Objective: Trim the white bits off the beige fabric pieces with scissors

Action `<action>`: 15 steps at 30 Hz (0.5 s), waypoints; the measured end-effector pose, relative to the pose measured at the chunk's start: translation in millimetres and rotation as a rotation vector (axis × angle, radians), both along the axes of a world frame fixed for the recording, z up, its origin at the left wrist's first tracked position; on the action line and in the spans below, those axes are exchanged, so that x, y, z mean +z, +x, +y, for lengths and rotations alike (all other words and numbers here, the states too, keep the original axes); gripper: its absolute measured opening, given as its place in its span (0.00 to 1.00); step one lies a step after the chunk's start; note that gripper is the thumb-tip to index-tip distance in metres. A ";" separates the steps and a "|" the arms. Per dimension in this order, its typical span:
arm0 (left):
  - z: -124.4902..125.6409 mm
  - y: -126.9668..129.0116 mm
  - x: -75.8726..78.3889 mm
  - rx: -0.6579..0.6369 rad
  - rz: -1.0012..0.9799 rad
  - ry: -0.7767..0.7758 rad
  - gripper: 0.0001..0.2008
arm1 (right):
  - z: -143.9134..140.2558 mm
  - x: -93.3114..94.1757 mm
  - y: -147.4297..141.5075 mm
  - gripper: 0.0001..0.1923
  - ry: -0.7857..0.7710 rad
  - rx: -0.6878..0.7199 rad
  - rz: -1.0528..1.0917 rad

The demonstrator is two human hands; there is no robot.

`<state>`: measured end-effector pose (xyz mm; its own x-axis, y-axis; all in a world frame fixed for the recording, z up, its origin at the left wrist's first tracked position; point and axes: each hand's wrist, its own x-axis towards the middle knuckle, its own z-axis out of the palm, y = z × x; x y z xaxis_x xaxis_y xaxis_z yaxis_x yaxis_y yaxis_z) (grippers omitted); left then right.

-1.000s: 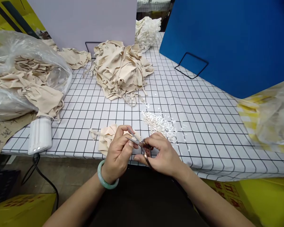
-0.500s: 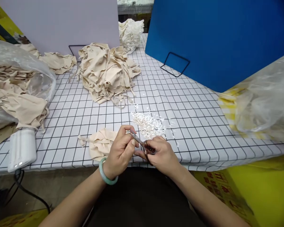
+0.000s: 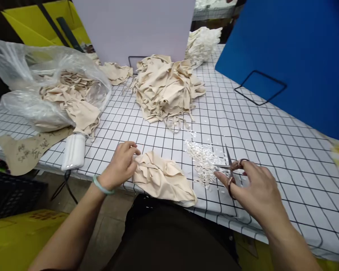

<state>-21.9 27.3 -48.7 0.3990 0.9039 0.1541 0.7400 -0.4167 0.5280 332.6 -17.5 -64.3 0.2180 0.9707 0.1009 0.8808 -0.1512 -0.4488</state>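
Note:
A piece of beige cloth (image 3: 165,178), gathered and wrinkled, lies at the table's front edge. My left hand (image 3: 121,163), with a pale green bangle at the wrist, has its curled fingers closed on the cloth's left end. Out to the right, my right hand (image 3: 257,188) holds small scissors (image 3: 229,166) by their brown handles. The scissor blades are spread apart and point away to the left, over the edge of a scatter of small white snippets (image 3: 202,160). The blades touch no cloth.
Behind the snippets stands a heap of beige cloth pieces (image 3: 164,86). A clear plastic bag (image 3: 96,69) with more pieces is at left, near a white corded device (image 3: 74,150) and a brown paper pattern (image 3: 25,156). A lilac board (image 3: 135,26) and a blue board (image 3: 277,49) stand behind.
My hands, which were together at the scissor tips, have moved apart. The left has gone to the cloth's left end, the right outward with the scissors, now spread. The view has turned left.

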 end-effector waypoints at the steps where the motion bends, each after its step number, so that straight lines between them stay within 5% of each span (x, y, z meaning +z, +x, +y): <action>1: 0.6 -10.4 -1.4 -0.015 0.064 -0.009 0.12 | 1.7 0.6 -8.0 0.28 0.017 0.038 0.025; 3: 0.4 -15.2 -5.6 -0.074 0.121 -0.018 0.12 | 6.1 1.5 -30.6 0.26 0.021 0.135 0.132; 7: 2.1 15.8 -18.1 -0.157 0.100 0.013 0.06 | 16.2 -1.5 -79.9 0.18 -0.094 0.273 0.435; 11: 10.9 34.6 -27.9 -0.162 0.053 -0.083 0.04 | 17.1 -9.6 -101.5 0.15 -0.265 0.385 0.525; 15: 9.1 27.2 -13.4 -0.089 -0.119 -0.163 0.07 | 11.6 -11.0 -107.2 0.10 -0.136 0.317 0.498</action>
<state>5.3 36.4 -62.2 0.4662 0.8826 0.0600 0.6322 -0.3798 0.6753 225.4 -5.9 -75.3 -0.0945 0.9932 -0.0683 0.5809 -0.0007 -0.8140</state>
